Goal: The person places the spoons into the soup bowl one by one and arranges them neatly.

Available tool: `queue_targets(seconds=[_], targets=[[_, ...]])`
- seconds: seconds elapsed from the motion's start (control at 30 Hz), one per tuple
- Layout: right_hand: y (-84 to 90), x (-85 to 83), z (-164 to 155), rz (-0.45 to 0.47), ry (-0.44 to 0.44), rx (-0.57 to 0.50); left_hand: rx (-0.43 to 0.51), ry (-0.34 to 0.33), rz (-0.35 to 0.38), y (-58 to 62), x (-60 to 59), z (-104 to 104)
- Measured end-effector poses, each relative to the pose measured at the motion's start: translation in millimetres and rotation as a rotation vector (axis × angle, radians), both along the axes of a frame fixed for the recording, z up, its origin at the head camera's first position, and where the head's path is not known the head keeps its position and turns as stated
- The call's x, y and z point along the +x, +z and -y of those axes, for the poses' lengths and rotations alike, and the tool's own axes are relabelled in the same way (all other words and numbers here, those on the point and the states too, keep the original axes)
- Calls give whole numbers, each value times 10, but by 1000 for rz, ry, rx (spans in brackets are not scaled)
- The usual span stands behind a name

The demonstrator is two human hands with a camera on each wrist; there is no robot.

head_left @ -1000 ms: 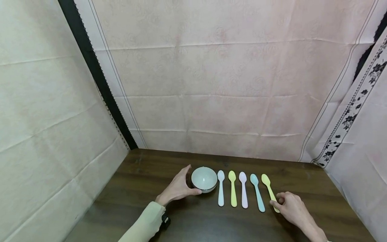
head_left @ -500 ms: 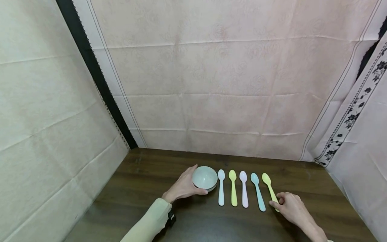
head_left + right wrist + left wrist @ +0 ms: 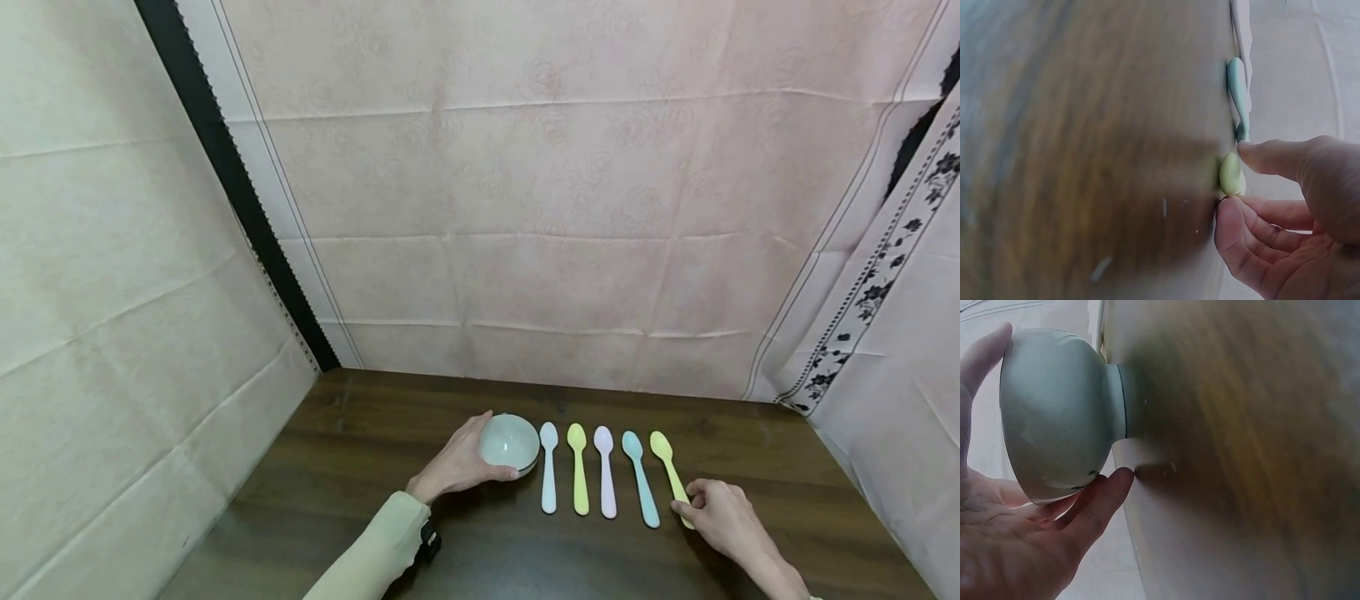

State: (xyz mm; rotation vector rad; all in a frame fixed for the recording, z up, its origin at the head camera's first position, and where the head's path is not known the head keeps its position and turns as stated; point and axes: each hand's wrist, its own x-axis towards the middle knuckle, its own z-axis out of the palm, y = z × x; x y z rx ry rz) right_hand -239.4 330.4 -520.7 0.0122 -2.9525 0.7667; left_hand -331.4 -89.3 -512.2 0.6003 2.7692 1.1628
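Observation:
A pale green bowl (image 3: 510, 442) sits upright on the brown table, left of a row of spoons. My left hand (image 3: 463, 462) grips its left side, with the thumb along the near side and fingers round the far side. In the left wrist view, the bowl (image 3: 1057, 412) shows its foot at the tabletop. At the right end of the row lies a yellow-green spoon (image 3: 664, 452); my right hand (image 3: 723, 514) pinches its handle end between thumb and fingers. The right wrist view shows that handle end (image 3: 1230, 174) between the thumb and index fingertip, low at the table.
Left of the held spoon lie a blue spoon (image 3: 640, 475), a lilac spoon (image 3: 605, 471), another yellow-green spoon (image 3: 578, 467) and a pale blue-white spoon (image 3: 549, 467), the last close beside the bowl. Pale cloth (image 3: 525, 250) hangs behind the wooden table (image 3: 300, 508) and along both sides.
My left hand has moved right and closed in round the bowl, its thumb now further along the near side. The right hand stays at the yellow-green spoon.

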Motion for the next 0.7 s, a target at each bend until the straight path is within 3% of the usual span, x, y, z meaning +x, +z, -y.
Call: queue_targets(seconds=[0.7], targets=[[-4, -2, 59, 43, -67, -79, 39, 61, 102, 42, 24, -19]])
